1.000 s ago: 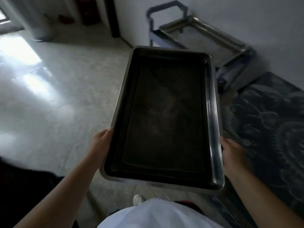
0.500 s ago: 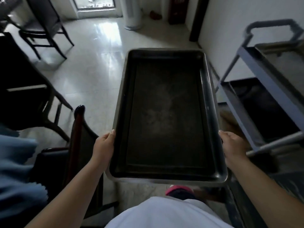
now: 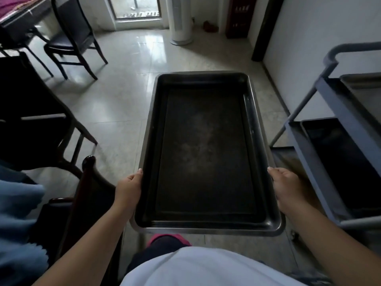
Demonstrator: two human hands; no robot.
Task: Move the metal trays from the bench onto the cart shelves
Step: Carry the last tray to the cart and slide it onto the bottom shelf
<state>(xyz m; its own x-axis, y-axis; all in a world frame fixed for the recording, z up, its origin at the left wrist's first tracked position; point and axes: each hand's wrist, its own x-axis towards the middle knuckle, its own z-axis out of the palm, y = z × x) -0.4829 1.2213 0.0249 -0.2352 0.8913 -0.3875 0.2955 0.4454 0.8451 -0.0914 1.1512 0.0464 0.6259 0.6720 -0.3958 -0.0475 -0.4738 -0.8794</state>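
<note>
Both hands — left hand (image 3: 128, 189), right hand (image 3: 285, 187) — grip the long rims of a stiff, probably slick metal tray (image 3: 204, 153) beside the cart (image 3: 329, 129).

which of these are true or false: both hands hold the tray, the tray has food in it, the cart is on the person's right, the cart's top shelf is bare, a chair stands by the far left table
1. Both hands hold the tray: true. The left hand and right hand grip the long sides of the metal tray.
2. The tray has food in it: false. It is empty.
3. The cart is on the person's right: true. The cart stands there.
4. The cart's top shelf is bare: false. A tray already lies on it.
5. A chair stands by the far left table: true. See the dark chair.
</note>
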